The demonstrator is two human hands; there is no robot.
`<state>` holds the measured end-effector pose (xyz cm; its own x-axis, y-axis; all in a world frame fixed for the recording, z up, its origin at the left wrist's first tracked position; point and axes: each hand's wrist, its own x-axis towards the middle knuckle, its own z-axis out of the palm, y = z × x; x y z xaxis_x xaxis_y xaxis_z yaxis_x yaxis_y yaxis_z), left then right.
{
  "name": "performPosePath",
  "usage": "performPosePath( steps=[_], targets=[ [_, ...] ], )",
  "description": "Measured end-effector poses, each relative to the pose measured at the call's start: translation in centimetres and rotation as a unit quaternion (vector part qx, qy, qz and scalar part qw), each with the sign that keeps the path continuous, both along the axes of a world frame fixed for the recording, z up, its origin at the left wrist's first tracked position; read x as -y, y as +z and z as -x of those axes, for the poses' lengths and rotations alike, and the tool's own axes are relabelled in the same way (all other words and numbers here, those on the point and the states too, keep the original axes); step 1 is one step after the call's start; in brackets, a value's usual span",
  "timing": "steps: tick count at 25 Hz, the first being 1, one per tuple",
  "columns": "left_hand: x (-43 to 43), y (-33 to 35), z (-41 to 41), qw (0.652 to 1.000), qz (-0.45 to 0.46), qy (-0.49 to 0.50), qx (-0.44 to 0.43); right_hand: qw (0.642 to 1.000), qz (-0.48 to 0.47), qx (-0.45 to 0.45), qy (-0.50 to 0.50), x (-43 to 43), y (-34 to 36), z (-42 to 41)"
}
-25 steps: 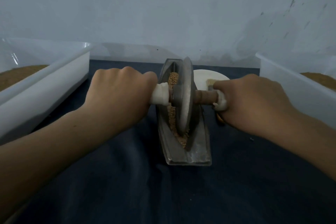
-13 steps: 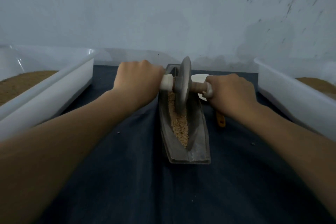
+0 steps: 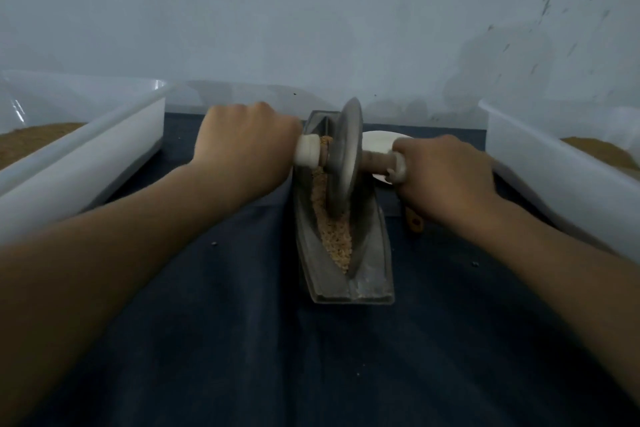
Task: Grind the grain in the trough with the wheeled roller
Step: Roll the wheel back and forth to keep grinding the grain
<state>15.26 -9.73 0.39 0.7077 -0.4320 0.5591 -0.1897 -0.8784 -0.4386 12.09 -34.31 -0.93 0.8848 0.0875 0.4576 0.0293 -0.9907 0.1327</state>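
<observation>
**Q:** Where is the wheeled roller (image 3: 344, 163)?
**A:** It stands upright on its edge inside the trough (image 3: 372, 253), in the far half. The disc rim sits in the grain (image 3: 332, 236), which lies along the channel from beside the disc to the near tip.

**Q:** How is the trough placed?
**A:** Lengthwise, pointing away from the person, on the dark cloth (image 3: 242, 322).

**Q:** What is the condition of the hands?
**A:** The left hand (image 3: 242, 146) has its fingers wrapped round the left end of the axle, next to the white collar (image 3: 308, 151). The right hand (image 3: 446, 177) has its fingers wrapped round the right end. Both have the knuckles up.

**Q:** What surrounds them?
**A:** A white dish (image 3: 379, 140) sits beyond the right hand, just beside the trough and partly hidden. A brown handle end (image 3: 415, 220) shows beneath the right wrist, but the rest of it is hidden. The left tub (image 3: 86, 149) and the right tub (image 3: 540, 166), both white, flank the cloth, and each holds a brown granular fill. A pale wall (image 3: 277, 10) stands behind, with dark flecks at its upper right.
</observation>
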Motion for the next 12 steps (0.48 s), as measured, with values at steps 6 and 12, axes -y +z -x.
performPosePath(
  steps=[6,12],
  targets=[
    [0.8,0.1,-1.7,0.999,0.037,0.006,0.012,1.0,-0.014,0.004,-0.012,-0.6,0.6,-2.9],
    [-3.0,1.2,4.8,0.992,-0.04,-0.106,0.054,0.998,-0.015,-0.001,0.067,1.2,0.5,5.7]
  ],
)
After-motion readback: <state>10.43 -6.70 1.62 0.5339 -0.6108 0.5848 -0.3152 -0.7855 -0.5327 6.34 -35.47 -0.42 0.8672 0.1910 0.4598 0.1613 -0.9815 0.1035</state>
